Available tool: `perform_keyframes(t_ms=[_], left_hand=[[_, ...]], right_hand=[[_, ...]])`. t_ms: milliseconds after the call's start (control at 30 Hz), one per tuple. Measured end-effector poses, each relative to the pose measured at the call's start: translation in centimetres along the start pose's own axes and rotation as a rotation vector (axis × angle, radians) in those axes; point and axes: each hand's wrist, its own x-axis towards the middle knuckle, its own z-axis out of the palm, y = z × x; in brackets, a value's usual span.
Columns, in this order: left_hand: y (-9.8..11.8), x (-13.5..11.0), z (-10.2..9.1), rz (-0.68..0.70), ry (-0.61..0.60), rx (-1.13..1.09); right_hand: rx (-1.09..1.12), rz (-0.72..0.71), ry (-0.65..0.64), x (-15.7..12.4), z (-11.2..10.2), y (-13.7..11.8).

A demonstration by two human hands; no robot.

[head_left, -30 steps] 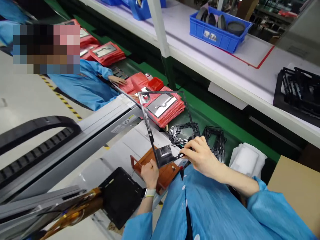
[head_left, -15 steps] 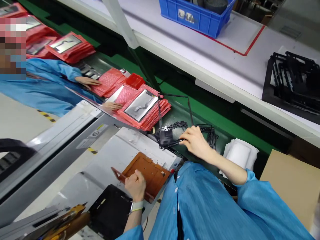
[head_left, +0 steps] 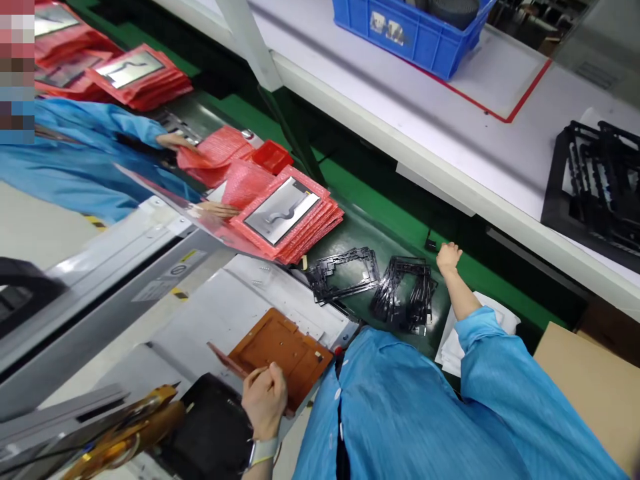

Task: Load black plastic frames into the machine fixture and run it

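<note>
My left hand (head_left: 265,399) is closed in a fist at the near edge of an orange-brown fixture plate (head_left: 283,350), gripping its thin bar. My right hand (head_left: 449,257) is stretched out to the far side of the green belt (head_left: 400,230). Its fingers are curled beside a small black part (head_left: 430,241); what they hold is hidden. A single thin black frame (head_left: 345,273) lies flat on the belt. A loose pile of black frames (head_left: 407,293) lies right of it, under my right forearm.
A stack of red bags (head_left: 287,213) lies left of the frames, where a co-worker's hands (head_left: 175,141) handle more bags. White foam sheets (head_left: 493,320) and a cardboard box (head_left: 590,380) sit at right. A blue crate (head_left: 410,30) and black tray (head_left: 595,187) stand on the shelf.
Both hands held a black frame upright. The left let go and went to the brown fixture. The right laid the frame on the belt, then reached to the belt's far edge.
</note>
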Motion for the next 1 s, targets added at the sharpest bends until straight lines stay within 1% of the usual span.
perform_keyframes(t_ms=[33, 67, 133, 167, 233, 300, 333, 367, 400, 433, 467, 533, 633, 700, 767, 800, 867, 1000], left_hand=[[0.5, -0.2, 0.0, 0.009, -0.012, -0.009], [0.9, -0.4, 0.1, 0.021, -0.021, -0.019], [1.9, -0.8, 0.3, 0.047, -0.021, -0.037], [2.3, -0.9, 0.4, 0.058, -0.019, -0.043], [2.9, -1.2, 0.4, 0.071, -0.012, -0.051], [3.3, -1.5, 0.1, 0.065, -0.012, -0.057], [3.4, -1.6, 0.0, 0.055, -0.012, -0.059], [3.5, -1.8, -0.3, 0.040, -0.013, -0.060], [3.5, -1.9, -0.5, 0.025, -0.014, -0.061], [3.5, -2.0, -0.7, 0.010, -0.015, -0.063], [3.5, -2.2, -0.9, 0.000, -0.011, -0.066], [3.6, -2.4, -1.2, -0.009, 0.007, -0.082], [3.8, -2.3, -1.3, 0.015, 0.038, -0.116], [3.9, -2.1, -1.2, 0.032, 0.042, -0.129], [4.0, -1.9, -1.1, 0.041, 0.033, -0.133], [4.1, -1.8, -1.0, 0.044, 0.024, -0.135], [4.1, -1.7, -0.9, 0.058, 0.008, -0.139], [4.0, -1.7, -0.7, 0.057, -0.009, -0.150]], right_hand=[[0.004, -0.008, 0.050, -0.6, 0.2, -1.7], [0.018, -0.050, 0.087, -1.4, 0.4, -4.0], [0.073, -0.221, 0.095, -4.0, 1.1, -10.1], [0.107, -0.322, 0.059, -5.8, 1.6, -13.7], [0.166, -0.492, -0.075, -9.9, 3.1, -20.8], [0.197, -0.610, -0.191, -14.2, 4.8, -26.6], [0.197, -0.662, -0.224, -16.1, 5.6, -28.8], [0.192, -0.709, -0.238, -17.6, 6.4, -30.3], [0.182, -0.752, -0.238, -18.6, 7.0, -31.2], [0.169, -0.789, -0.226, -19.1, 7.5, -31.5], [0.148, -0.815, -0.209, -19.1, 7.8, -31.3], [0.078, -0.858, -0.157, -17.7, 7.8, -29.3], [-0.095, -0.980, -0.087, -13.5, 6.8, -24.5], [-0.206, -1.077, -0.067, -10.5, 6.1, -21.4], [-0.288, -1.155, -0.063, -8.1, 5.5, -19.2], [-0.311, -1.188, -0.063, -7.3, 5.4, -18.6], [-0.335, -1.246, -0.070, -6.4, 5.2, -18.1], [-0.329, -1.307, -0.091, -6.0, 4.2, -19.2]])
